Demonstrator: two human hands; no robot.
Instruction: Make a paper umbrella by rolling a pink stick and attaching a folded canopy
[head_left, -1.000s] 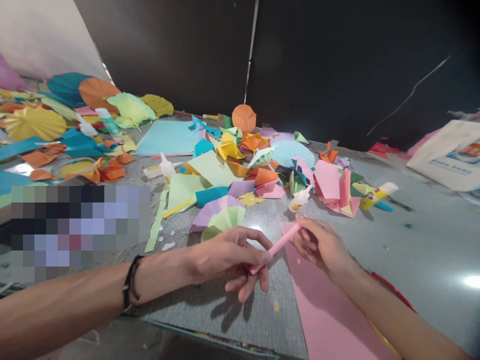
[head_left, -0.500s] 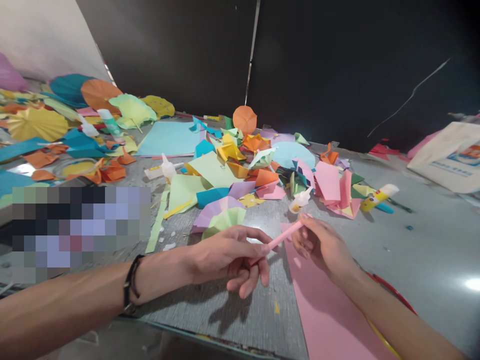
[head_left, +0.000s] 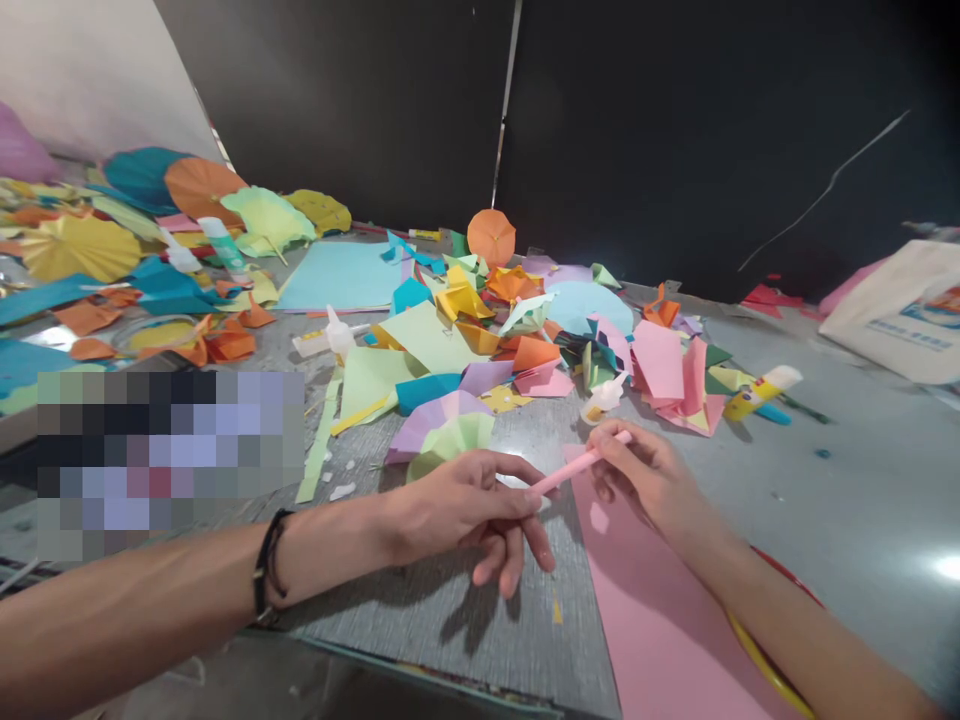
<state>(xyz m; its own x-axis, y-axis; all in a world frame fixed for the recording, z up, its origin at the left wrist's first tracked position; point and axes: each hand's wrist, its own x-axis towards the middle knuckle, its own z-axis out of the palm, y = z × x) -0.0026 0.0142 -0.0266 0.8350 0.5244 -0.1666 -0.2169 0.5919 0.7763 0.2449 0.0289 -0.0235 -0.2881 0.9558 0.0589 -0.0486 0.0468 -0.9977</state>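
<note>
Both of my hands hold a thin pink rolled paper stick point(head_left: 574, 466) just above the grey table. My left hand point(head_left: 469, 505) pinches its near end between thumb and forefinger, the other fingers hanging loose. My right hand point(head_left: 649, 475) grips the far end with closed fingers. A black band circles my left wrist. Under my right forearm lies a flat pink paper sheet point(head_left: 660, 620).
A heap of folded coloured paper point(head_left: 517, 340) covers the table's middle. Paper fans point(head_left: 82, 245) lie at the far left. A small glue bottle point(head_left: 604, 395) stands near my right hand, a glue stick point(head_left: 754, 392) to the right, a white bag point(head_left: 896, 310) at far right.
The stick has tilted flatter and shifted slightly right and up. My left fingers have slid toward its near tip, and my right hand has closed further around the far end.
</note>
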